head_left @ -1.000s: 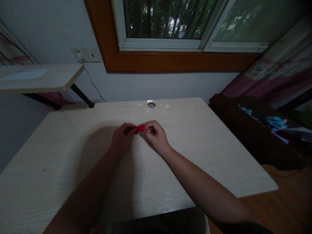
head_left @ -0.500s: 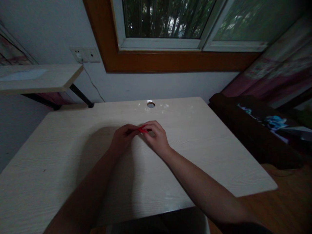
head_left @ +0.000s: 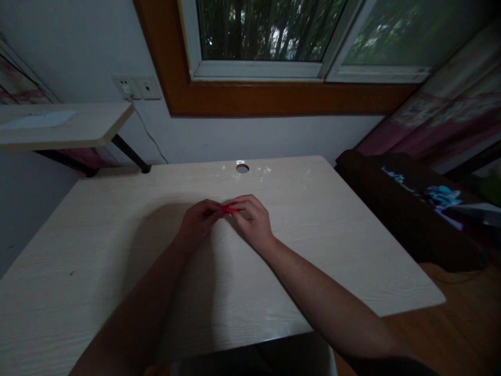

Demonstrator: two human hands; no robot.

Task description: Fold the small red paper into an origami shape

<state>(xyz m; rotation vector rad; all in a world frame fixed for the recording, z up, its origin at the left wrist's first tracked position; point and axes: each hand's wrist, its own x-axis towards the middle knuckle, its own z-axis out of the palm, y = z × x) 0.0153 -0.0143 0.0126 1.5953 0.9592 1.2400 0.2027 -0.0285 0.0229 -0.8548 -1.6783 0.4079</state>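
Note:
A small red object point(head_left: 229, 208) is pinched between both hands over the middle of the pale wood-grain table point(head_left: 313, 240). It looks thin and folded, perhaps paper, though its kind is too small to make out. My left hand point(head_left: 199, 222) grips its left end between thumb and fingers. On the other side, my right hand point(head_left: 252, 218) pinches the right part with thumb and fingertips. The fingers hide some of it. Whether it touches the tabletop I cannot tell.
A round cable hole point(head_left: 242, 168) lies near the table's back edge. At the left stands a raised shelf point(head_left: 90, 122) on black legs. A cord point(head_left: 148, 130) hangs from the wall socket point(head_left: 136, 87). Beyond the right edge is a dark brown piece of furniture point(head_left: 391, 209) with items on it.
My right hand has shifted very slightly to the right, and the red object sits a little differently between the fingertips. My left hand has stayed almost still.

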